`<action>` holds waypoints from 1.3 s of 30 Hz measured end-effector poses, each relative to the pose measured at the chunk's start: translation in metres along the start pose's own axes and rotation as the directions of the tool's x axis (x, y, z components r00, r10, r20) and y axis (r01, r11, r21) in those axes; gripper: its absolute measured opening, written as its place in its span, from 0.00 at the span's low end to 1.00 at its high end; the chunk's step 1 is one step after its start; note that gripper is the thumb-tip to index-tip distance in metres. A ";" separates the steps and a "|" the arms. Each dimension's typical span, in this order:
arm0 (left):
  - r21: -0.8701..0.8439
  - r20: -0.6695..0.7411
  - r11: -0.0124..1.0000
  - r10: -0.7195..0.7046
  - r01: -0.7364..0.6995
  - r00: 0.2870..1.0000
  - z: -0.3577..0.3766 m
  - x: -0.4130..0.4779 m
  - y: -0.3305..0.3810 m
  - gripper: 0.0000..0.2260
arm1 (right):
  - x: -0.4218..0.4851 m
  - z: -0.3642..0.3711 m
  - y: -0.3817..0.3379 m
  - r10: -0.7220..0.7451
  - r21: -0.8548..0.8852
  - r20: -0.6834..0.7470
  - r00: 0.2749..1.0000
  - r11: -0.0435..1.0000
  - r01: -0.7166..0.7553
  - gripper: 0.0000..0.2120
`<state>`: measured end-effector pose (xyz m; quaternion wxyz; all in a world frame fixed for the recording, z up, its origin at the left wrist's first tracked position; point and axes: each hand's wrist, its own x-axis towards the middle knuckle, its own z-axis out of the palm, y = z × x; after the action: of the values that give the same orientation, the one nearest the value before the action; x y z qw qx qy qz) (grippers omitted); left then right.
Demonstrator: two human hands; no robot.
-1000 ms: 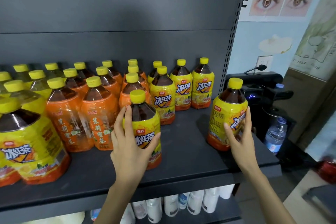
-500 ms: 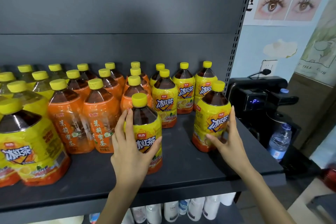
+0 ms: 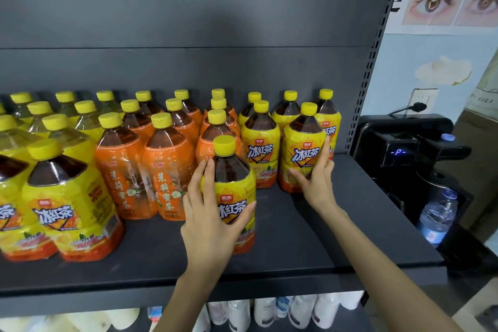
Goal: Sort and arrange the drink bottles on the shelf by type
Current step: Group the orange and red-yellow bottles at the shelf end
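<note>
Head view: the left hand is extended forward, fingers and thumb wrapped round the front yellow-labelled plastic tea bottle, which is stood upright near the front of the dark grey metal shelf. The right hand is reached further back, thumb and fingers clasping a second yellow-labelled tea bottle, upright just beside the matching yellow-labelled bottles.

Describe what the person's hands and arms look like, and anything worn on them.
The left hand and right hand are bare: no gloves, rings or bracelets show. The left forearm and right forearm are uncovered too, with no sleeve or watch in view down to the picture's lower edge. The nails look short and plain.
</note>
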<state>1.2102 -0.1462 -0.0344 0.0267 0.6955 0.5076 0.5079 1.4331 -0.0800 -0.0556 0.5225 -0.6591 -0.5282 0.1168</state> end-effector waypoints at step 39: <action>-0.084 -0.242 0.991 -0.123 0.106 0.962 -0.040 -0.028 -0.052 0.23 | -0.106 0.034 -0.080 -0.253 0.406 0.325 0.911 0.907 0.108 0.45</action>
<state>1.1466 -0.1604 -0.0628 0.0171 0.5950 0.5281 0.6056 1.3194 -0.1560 -0.0470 0.5397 -0.4587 -0.6440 0.2891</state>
